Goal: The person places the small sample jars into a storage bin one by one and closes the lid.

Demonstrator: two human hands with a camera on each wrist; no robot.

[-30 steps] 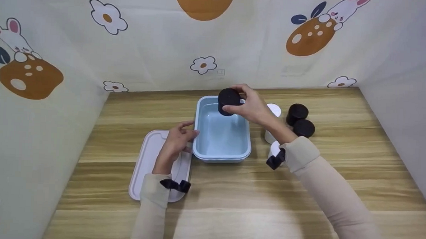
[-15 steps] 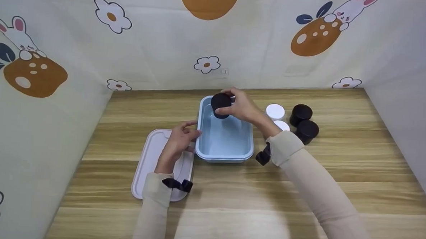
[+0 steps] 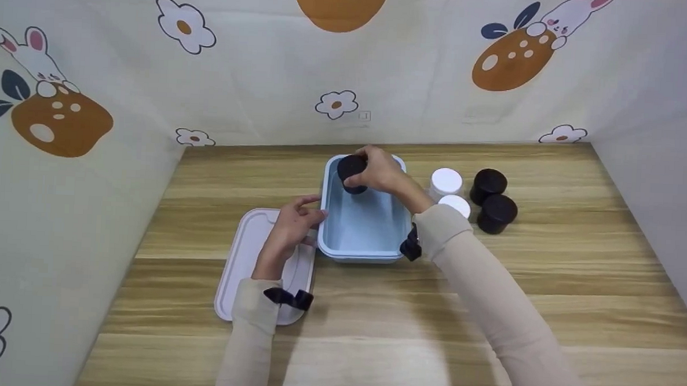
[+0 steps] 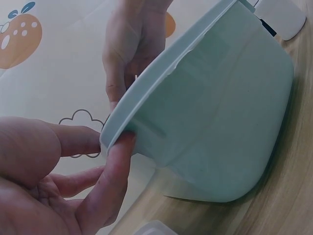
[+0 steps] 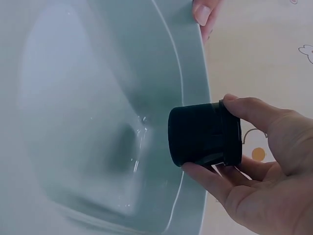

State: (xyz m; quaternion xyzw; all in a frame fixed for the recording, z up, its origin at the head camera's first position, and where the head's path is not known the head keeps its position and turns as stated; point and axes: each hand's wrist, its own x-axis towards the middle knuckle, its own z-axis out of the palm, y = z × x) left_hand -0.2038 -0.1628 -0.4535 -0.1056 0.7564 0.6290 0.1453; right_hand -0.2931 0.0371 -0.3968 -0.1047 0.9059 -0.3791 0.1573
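In the head view, my right hand [image 3: 384, 170] holds a black lidded jar [image 3: 350, 165] over the far left part of a light blue plastic container [image 3: 364, 255]. The right wrist view shows the jar [image 5: 198, 134] between thumb and fingers, inside the rim line and apart from the container's floor. My left hand [image 3: 290, 228] pinches the container's left rim; in the left wrist view the thumb lies at the lip [image 4: 122, 115] and a finger presses the outer wall below it. Within the container only bare blue floor shows.
A pale lilac lid [image 3: 245, 252] lies on the wooden table [image 3: 372, 333], partly under my left forearm. Right of the container stand white-topped jars [image 3: 447, 179] and two black jars [image 3: 497, 211]. A patterned cloth wall [image 3: 255, 96] rises behind.
My right hand has moved the black jar left and lower over the container, and its forearm now uncovers more of the white-topped jars. The left hand keeps its place at the rim.
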